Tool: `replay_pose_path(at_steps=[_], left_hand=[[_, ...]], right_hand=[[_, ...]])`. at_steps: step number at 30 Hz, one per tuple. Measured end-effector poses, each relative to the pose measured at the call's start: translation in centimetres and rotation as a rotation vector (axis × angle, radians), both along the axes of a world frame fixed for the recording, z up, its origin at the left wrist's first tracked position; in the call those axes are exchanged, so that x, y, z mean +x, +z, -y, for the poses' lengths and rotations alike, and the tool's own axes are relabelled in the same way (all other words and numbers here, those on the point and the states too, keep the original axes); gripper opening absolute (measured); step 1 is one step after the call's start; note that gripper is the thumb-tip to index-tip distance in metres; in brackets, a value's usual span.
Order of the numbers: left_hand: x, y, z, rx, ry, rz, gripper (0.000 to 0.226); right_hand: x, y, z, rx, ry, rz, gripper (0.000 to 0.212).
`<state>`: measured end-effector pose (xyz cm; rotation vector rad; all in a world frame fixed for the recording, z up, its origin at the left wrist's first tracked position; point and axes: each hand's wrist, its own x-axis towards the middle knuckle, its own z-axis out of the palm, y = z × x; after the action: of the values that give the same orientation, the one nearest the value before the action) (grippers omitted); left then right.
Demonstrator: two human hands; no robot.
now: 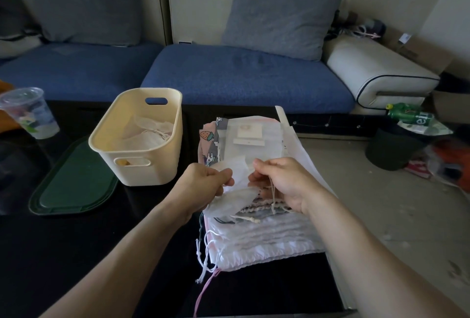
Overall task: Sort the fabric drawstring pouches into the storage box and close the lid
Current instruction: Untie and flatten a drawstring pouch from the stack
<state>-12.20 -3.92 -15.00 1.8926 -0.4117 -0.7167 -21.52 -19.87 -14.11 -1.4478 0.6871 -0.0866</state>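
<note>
**Both hands pinching a thin white pouch above the pile**

My left hand and right hand each pinch an edge of one sheer white pouch, fingers curled tight on the cloth, its drawstring hanging by my right palm. I judge it very light, limp and a little slippery, best held by the gathered top hem rather than the cord. Just beneath my fingers lies the stack of pouches. Off to the left of my left hand stands the cream storage box, one pouch inside; its green lid lies further left.
</note>
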Motion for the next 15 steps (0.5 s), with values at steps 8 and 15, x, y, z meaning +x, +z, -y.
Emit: replay_pose_path(at_steps=[8, 15], left_hand=[[-0.5, 0.5, 0.2, -0.102, -0.211, -0.106, 0.038], [-1.7, 0.8, 0.4, -0.117, -0.354, -0.152, 0.03]], right_hand=[[0.0, 0.7, 0.3, -0.319, 0.209, 0.221, 0.03], [0.2, -0.3, -0.3, -0.533, 0.275, 0.261, 0.028]])
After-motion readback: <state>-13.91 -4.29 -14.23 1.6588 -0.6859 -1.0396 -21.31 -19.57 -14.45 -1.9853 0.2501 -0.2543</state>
